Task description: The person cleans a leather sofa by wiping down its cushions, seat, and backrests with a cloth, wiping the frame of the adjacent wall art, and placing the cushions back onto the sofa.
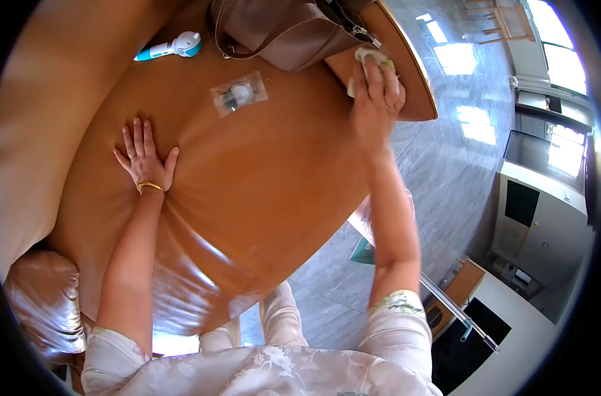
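My left hand lies flat with fingers spread on the brown leather sofa seat, pressing creases into it. A gold bracelet circles that wrist. At the sofa's far right, my right hand is closed over a pale cloth with green marks, held against the leather near the edge. Close to that hand sits a brown leather handbag with its zip partly open. A small clear plastic packet with something white and dark inside lies between my hands.
A white and teal handheld device rests by the backrest. A shiny cushion is at lower left. Beyond the sofa's edge are the grey tiled floor, a metal pole and a wooden chair.
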